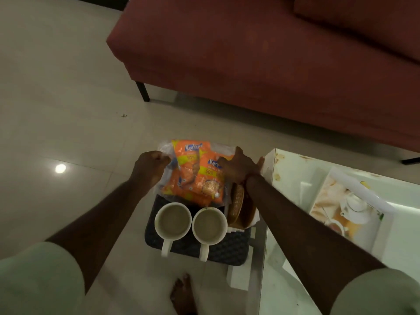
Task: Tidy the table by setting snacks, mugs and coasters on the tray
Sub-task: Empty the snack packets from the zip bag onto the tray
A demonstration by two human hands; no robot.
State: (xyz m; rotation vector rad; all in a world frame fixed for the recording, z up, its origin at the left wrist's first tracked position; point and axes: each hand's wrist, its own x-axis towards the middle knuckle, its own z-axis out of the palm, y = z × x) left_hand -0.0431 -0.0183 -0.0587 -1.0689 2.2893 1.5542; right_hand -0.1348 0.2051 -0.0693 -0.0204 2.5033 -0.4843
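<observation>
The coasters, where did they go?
In the head view the coasters stand on edge at the right side of the tray, between the orange snack packets and the right forearm, just behind the right mug.

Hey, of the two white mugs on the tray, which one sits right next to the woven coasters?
The right-hand mug, nearest the glass table. The woven coasters stand at its rim, while the left-hand mug sits farther away.
</observation>
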